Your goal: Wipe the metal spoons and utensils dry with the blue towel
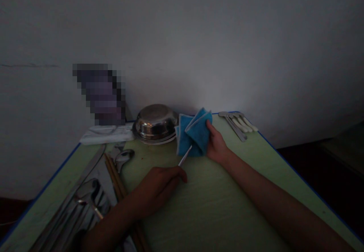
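Note:
My right hand (pixel 216 144) grips a folded blue cloth (pixel 193 132) with pale edging, held up over the table's middle. My left hand (pixel 162 185) is closed around a slim silvery utensil (pixel 184 156). The utensil slants up to the right, and its far end meets the cloth's lower part. Which kind of utensil it is, I cannot tell, since my fingers and the cloth hide its ends. Just behind the cloth, to its left, an upturned metal bowl (pixel 156 121) rests on something with a white rim.
The green table (pixel 216 210) has blue edges and meets a grey wall. Wooden chopsticks (pixel 115 178), a ladle (pixel 123 157) and several metal utensils lie at left. Several spoons with pale handles (pixel 241 122) lie back right. A blurred-out panel (pixel 101 96) stands back left.

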`<state>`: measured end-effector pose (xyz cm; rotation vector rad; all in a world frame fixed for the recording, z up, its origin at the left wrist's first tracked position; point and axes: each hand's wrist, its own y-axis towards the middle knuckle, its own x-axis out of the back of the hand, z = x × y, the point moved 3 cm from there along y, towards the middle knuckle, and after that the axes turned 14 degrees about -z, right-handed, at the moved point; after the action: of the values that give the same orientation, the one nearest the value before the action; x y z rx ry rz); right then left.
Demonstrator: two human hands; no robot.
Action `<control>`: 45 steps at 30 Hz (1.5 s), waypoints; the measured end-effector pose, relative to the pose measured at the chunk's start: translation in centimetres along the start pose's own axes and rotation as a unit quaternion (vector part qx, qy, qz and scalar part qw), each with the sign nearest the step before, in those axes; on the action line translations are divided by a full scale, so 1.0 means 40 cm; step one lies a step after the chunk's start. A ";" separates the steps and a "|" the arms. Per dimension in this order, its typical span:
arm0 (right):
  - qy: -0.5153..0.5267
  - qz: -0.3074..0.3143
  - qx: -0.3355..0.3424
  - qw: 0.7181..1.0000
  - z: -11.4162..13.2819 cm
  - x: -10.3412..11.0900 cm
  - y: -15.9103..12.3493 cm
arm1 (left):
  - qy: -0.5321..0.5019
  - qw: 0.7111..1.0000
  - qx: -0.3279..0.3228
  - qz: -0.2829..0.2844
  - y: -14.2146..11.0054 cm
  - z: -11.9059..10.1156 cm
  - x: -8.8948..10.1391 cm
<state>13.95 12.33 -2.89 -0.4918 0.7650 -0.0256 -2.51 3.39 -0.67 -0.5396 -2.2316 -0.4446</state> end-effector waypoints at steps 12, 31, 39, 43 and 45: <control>-0.021 -0.040 0.044 0.998 -0.015 0.017 0.028 | 0.004 1.000 -0.010 0.001 0.000 0.011 -0.006; -0.031 -0.035 0.070 0.996 -0.014 0.011 0.016 | 0.005 1.000 -0.016 0.002 0.001 0.000 -0.001; -0.007 -0.045 0.041 0.998 -0.002 0.011 0.018 | 0.000 1.000 -0.012 0.006 -0.001 0.007 -0.003; -0.011 -0.053 0.037 0.998 -0.008 0.012 0.024 | 0.003 1.000 -0.009 0.003 0.001 0.010 -0.005; -0.019 -0.057 0.043 0.997 -0.013 0.011 0.024 | 0.000 1.000 -0.009 0.000 0.000 0.012 -0.006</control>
<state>13.75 12.89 -3.92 -0.4534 0.6958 -0.1548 -2.65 3.57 -1.15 -0.5476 -2.2295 -0.4651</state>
